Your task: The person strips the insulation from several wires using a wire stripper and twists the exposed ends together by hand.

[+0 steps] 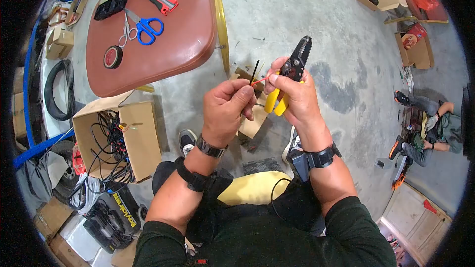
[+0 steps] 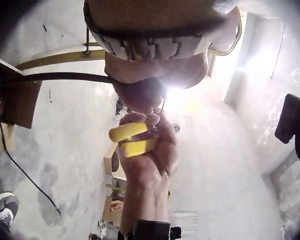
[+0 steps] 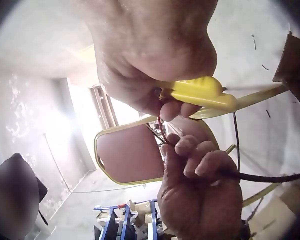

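My left hand (image 1: 225,106) pinches the end of a black cable (image 3: 272,177) between thumb and fingers. From its fingertips stick out a red wire (image 1: 260,80) and a black wire (image 1: 255,70), spread apart. Wire strippers (image 1: 299,58) with yellow handles lie in the grip of my right hand (image 1: 303,100), their dark jaws pointing up and away. The thumb and forefinger of that same hand meet at the far end of the red wire. In the right wrist view the yellow handles (image 3: 202,92) show beneath the palm, close above the left fingertips.
A brown chair seat (image 1: 168,44) at upper left bears blue scissors (image 1: 148,30), a tape roll (image 1: 113,57) and a red utility knife (image 1: 161,1). A cardboard box (image 1: 143,141) of tangled cables stands at left. Another person (image 1: 435,126) is at far right.
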Demonstrator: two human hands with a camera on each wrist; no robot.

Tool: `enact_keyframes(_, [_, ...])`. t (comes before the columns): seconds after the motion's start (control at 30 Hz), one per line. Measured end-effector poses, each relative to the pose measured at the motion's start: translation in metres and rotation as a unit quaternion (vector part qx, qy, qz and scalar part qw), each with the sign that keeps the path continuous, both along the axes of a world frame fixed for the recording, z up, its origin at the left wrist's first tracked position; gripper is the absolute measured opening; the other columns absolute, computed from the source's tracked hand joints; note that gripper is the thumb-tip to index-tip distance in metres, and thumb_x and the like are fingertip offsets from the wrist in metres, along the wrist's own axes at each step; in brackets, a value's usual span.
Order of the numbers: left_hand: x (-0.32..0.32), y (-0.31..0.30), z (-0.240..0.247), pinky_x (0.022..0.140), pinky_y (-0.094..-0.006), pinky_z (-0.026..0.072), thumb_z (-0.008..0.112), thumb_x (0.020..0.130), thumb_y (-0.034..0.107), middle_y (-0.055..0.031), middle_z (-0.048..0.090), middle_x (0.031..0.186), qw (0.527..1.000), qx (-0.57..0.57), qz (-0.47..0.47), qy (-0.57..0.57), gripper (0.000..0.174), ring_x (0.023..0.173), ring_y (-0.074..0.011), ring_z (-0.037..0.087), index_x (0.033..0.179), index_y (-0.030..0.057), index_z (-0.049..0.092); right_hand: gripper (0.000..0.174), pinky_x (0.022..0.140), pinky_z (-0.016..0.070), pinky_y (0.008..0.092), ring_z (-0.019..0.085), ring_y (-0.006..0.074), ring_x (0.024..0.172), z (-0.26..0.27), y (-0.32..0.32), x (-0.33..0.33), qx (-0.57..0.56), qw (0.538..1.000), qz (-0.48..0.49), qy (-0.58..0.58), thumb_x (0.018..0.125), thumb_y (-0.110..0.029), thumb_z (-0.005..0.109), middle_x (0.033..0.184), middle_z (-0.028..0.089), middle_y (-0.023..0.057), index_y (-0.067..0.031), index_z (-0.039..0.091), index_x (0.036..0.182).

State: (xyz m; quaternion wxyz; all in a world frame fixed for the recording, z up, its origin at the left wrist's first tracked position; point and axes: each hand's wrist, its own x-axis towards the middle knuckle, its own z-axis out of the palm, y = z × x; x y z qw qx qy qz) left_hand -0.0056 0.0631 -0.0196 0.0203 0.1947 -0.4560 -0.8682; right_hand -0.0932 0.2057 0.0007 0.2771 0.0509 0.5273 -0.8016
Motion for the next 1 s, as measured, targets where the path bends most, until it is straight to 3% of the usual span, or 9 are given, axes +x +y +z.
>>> enact_keyframes(0.4, [-0.002, 0.002, 0.003, 0.049, -0.0232, 0.0498, 0.065, 0.093, 0.012, -0.0043, 0.064, 0.075, 0.996, -0.059, -0.068, -0.026, 0.017, 0.055, -0.0092, 0.058, 0.104, -0.0021, 0.065, 0.024, 0.068, 0.0531, 0.0278, 0.062, 0.0123, 0.072, 0.000, 0.006, -0.003, 0.001, 1.000, 0.017, 0.012, 0.083, -0.004, 0.067, 0.089, 0.065, 0.0049, -0.0028, 0.058, 0.105])
enact_keyframes(0.6, [0.001, 0.003, 0.004, 0.049, -0.0204, 0.0458, 0.065, 0.093, 0.009, -0.0033, 0.065, 0.077, 0.992, -0.089, -0.087, -0.028, 0.017, 0.056, -0.0068, 0.057, 0.106, -0.0018, 0.065, 0.023, 0.066, 0.0522, 0.0278, 0.062, 0.0122, 0.071, 0.002, 0.008, -0.001, 0.041, 0.998, 0.028, 0.023, 0.082, -0.005, 0.067, 0.084, 0.064, 0.0036, -0.0025, 0.060, 0.104])
enact_keyframes(0.8, [0.004, 0.009, 0.007, 0.052, -0.0186, 0.0433, 0.067, 0.091, 0.007, -0.0028, 0.067, 0.078, 0.975, -0.218, -0.050, 0.014, 0.020, 0.061, -0.0048, 0.056, 0.109, -0.0001, 0.066, 0.023, 0.064, 0.0510, 0.0274, 0.061, 0.0122, 0.069, -0.001, 0.009, 0.001, 0.036, 0.999, 0.026, 0.025, 0.080, -0.003, 0.065, 0.080, 0.063, 0.0028, -0.0022, 0.060, 0.102])
enact_keyframes(1.0, [0.005, 0.010, 0.011, 0.052, -0.0186, 0.0435, 0.067, 0.090, 0.006, -0.0028, 0.067, 0.079, 0.981, -0.191, -0.033, 0.010, 0.019, 0.062, -0.0046, 0.056, 0.108, 0.0000, 0.066, 0.022, 0.064, 0.0512, 0.0277, 0.061, 0.0122, 0.069, -0.001, 0.008, 0.004, 0.035, 0.999, 0.019, 0.036, 0.081, -0.003, 0.066, 0.081, 0.064, 0.0035, -0.0028, 0.061, 0.102])
